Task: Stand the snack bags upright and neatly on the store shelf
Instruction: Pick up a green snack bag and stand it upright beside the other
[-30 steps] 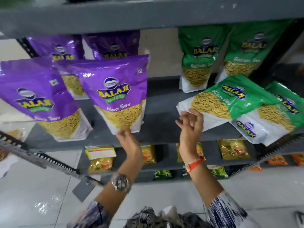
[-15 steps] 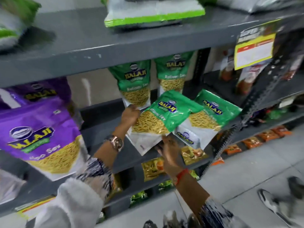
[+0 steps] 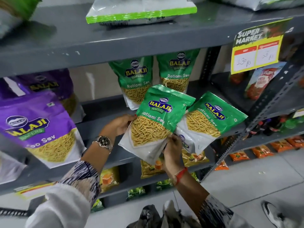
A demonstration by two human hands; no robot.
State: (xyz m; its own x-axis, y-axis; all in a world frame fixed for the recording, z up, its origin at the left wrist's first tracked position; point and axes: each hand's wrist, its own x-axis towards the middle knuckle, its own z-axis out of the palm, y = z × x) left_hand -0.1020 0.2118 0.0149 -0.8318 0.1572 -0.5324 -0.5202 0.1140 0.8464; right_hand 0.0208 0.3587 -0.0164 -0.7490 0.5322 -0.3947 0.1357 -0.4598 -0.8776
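Note:
A green Ratlami Sev bag (image 3: 156, 122) is tilted to the right, lifted over the front of the grey middle shelf (image 3: 105, 116). My left hand (image 3: 120, 125) grips its left edge. My right hand (image 3: 172, 148) holds its lower right corner. A second green bag (image 3: 212, 119) leans to the right just beside it, its lower part resting against the first. Two more green bags (image 3: 134, 83) (image 3: 177, 69) stand upright at the back of the shelf. Purple Aloo Sev bags (image 3: 39, 129) stand at the left.
The shelf above (image 3: 115, 40) carries flat green-edged packs (image 3: 141, 12). A yellow price card (image 3: 256, 51) hangs at the right, beside a slotted upright post (image 3: 256, 125). Red snack bags (image 3: 263, 79) sit further right. Lower shelves hold small yellow and orange packets (image 3: 261, 151).
The view swung right and up. My left hand left the purple bag and took the green bag's left edge. Both hands have raised that bag from lying sideways to nearly upright.

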